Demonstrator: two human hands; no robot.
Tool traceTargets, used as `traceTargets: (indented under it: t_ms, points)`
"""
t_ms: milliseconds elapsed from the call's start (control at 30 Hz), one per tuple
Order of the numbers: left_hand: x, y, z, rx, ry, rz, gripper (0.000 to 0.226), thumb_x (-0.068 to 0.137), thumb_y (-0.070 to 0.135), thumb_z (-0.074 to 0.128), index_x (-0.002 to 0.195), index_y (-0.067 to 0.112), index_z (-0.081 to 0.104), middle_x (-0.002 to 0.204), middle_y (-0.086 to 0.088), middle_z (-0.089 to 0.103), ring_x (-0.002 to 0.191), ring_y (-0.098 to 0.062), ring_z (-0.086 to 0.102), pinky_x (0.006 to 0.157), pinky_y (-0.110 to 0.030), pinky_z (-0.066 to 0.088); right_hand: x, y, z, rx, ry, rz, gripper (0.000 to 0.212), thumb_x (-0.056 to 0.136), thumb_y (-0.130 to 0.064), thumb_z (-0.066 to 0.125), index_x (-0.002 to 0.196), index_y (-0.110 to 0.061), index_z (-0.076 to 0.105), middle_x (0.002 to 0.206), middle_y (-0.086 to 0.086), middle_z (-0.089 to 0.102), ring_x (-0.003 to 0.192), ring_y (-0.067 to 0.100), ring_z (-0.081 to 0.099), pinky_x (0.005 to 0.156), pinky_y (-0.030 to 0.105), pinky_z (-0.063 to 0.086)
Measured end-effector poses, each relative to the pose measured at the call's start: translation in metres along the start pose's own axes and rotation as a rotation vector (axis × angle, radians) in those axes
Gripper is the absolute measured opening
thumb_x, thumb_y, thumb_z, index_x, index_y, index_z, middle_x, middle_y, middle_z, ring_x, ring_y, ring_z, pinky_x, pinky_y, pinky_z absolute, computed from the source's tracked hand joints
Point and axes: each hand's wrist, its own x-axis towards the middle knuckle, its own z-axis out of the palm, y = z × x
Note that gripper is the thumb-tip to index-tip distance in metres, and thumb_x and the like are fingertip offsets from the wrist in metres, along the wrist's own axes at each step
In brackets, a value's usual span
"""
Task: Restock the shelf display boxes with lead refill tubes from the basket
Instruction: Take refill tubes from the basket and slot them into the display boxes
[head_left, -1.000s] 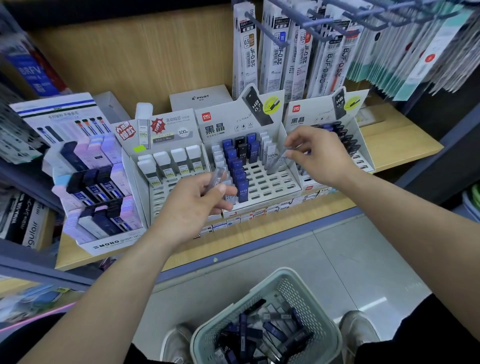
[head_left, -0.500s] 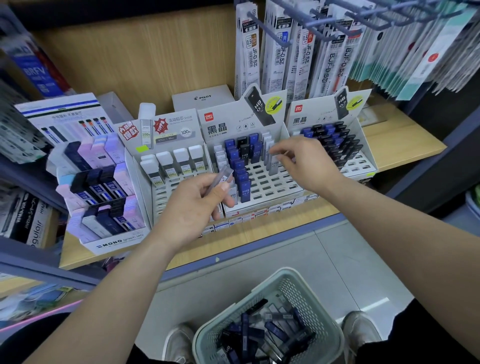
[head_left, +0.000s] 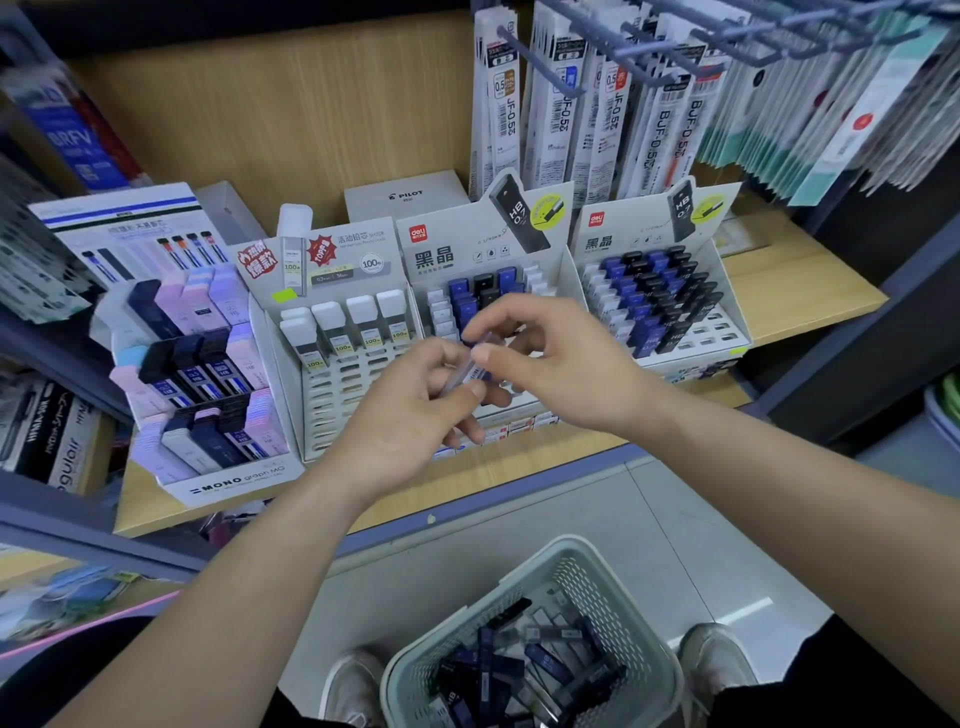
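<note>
My left hand (head_left: 415, 415) holds several lead refill tubes (head_left: 470, 371) in front of the middle display box (head_left: 439, 249). My right hand (head_left: 561, 364) meets it there, its thumb and fingers pinching the top of one clear tube. The middle box holds blue, black and white tubes at the back, mostly hidden by my hands. The right display box (head_left: 732, 296) is nearly full of blue and black tubes. The left display box (head_left: 343, 374) carries one row of white-capped tubes. A pale green basket (head_left: 566, 561) on the floor below holds several dark tubes.
A MONO tiered display (head_left: 208, 395) stands at the left on the wooden shelf (head_left: 800, 291). Hanging refill packs on metal pegs (head_left: 587, 104) overhang the boxes. A Pilot box (head_left: 410, 195) sits behind. My shoes (head_left: 711, 660) flank the basket.
My right hand has come back left from the right box and the middle box's slots to my left hand, and now pinches a tube there. My left hand rose slightly.
</note>
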Motion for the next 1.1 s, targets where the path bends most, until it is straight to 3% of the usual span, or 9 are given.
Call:
traceTargets:
  t_ms: [133, 233, 333, 467, 600, 733, 867, 1000, 1100]
  points:
    - [0.0, 0.001, 0.002, 0.006, 0.122, 0.005, 0.01, 0.094, 0.012, 0.067, 0.102, 0.016, 0.064, 0.093, -0.007, 0.075, 0.061, -0.014, 0.065, 0.056, -0.026, 0.052, 0.001, 0.009, -0.013, -0.02, 0.072, 0.031, 0.004, 0.092, -0.011, 0.069, 0.094, -0.015, 0.069, 0.085, 0.003, 0.066, 0.068, 0.012, 0.06, 0.066, 0.025, 0.052]
    - [0.002, 0.003, -0.002, -0.022, 0.233, 0.044, 0.019, 0.087, 0.01, 0.074, 0.101, 0.017, 0.064, 0.087, -0.008, 0.074, 0.06, -0.014, 0.064, 0.054, -0.025, 0.053, -0.005, 0.016, -0.024, -0.043, 0.015, 0.114, 0.004, 0.096, -0.013, 0.064, 0.093, -0.015, 0.066, 0.079, 0.002, 0.066, 0.066, 0.016, 0.064, 0.069, 0.035, 0.056]
    - [0.002, 0.006, 0.0, -0.017, 0.202, 0.072, 0.023, 0.085, 0.007, 0.076, 0.101, 0.018, 0.065, 0.086, -0.006, 0.073, 0.061, -0.016, 0.065, 0.056, -0.025, 0.054, -0.014, 0.022, -0.025, -0.018, -0.076, 0.227, 0.009, 0.101, -0.017, 0.057, 0.093, -0.016, 0.062, 0.075, 0.001, 0.065, 0.061, 0.016, 0.064, 0.072, 0.043, 0.057]
    - [0.003, 0.008, 0.005, -0.018, 0.197, 0.059, 0.018, 0.085, 0.011, 0.077, 0.099, 0.013, 0.067, 0.074, -0.011, 0.072, 0.057, -0.015, 0.064, 0.054, -0.023, 0.053, -0.021, 0.025, -0.025, -0.002, -0.131, 0.211, 0.014, 0.098, -0.029, 0.061, 0.093, -0.016, 0.064, 0.082, -0.002, 0.068, 0.072, 0.018, 0.069, 0.07, 0.035, 0.057]
    - [0.006, 0.01, 0.009, -0.02, 0.184, 0.045, 0.013, 0.087, 0.013, 0.075, 0.097, 0.012, 0.067, 0.069, -0.006, 0.073, 0.055, -0.014, 0.063, 0.052, -0.023, 0.052, -0.026, 0.025, -0.028, -0.085, -0.143, 0.093, 0.007, 0.093, -0.02, 0.07, 0.087, -0.02, 0.071, 0.076, -0.007, 0.068, 0.071, 0.006, 0.063, 0.069, 0.027, 0.053]
    - [0.007, 0.012, 0.016, -0.026, 0.119, 0.049, 0.015, 0.086, 0.009, 0.075, 0.097, 0.015, 0.067, 0.08, 0.001, 0.072, 0.062, -0.015, 0.065, 0.053, -0.027, 0.052, -0.028, 0.026, -0.03, 0.022, -0.168, 0.171, 0.019, 0.093, -0.013, 0.068, 0.11, -0.021, 0.064, 0.083, 0.004, 0.074, 0.075, 0.016, 0.071, 0.073, 0.033, 0.06]
    - [0.008, 0.014, 0.02, 0.022, 0.134, 0.059, 0.012, 0.086, 0.01, 0.077, 0.089, 0.018, 0.069, 0.076, 0.005, 0.071, 0.06, -0.009, 0.062, 0.053, -0.024, 0.052, -0.026, 0.023, -0.03, 0.031, -0.085, 0.166, 0.011, 0.095, -0.018, 0.066, 0.106, -0.017, 0.065, 0.093, -0.001, 0.069, 0.079, 0.015, 0.068, 0.076, 0.045, 0.06]
    - [0.011, 0.011, 0.024, 0.12, 0.118, 0.103, 0.013, 0.082, 0.012, 0.08, 0.087, 0.023, 0.073, 0.078, 0.007, 0.072, 0.064, -0.001, 0.061, 0.064, -0.016, 0.048, -0.02, 0.019, -0.032, 0.085, 0.047, 0.089, 0.017, 0.092, -0.019, 0.071, 0.108, -0.02, 0.066, 0.102, 0.007, 0.067, 0.075, 0.022, 0.061, 0.073, 0.038, 0.056]
    - [0.011, 0.011, 0.029, 0.168, 0.106, 0.11, 0.014, 0.081, 0.016, 0.081, 0.085, 0.026, 0.072, 0.078, 0.009, 0.072, 0.061, -0.003, 0.058, 0.06, -0.011, 0.045, -0.016, 0.017, -0.036, -0.005, 0.031, 0.03, 0.014, 0.089, -0.015, 0.074, 0.101, -0.022, 0.071, 0.1, 0.008, 0.068, 0.075, 0.03, 0.063, 0.075, 0.037, 0.056]
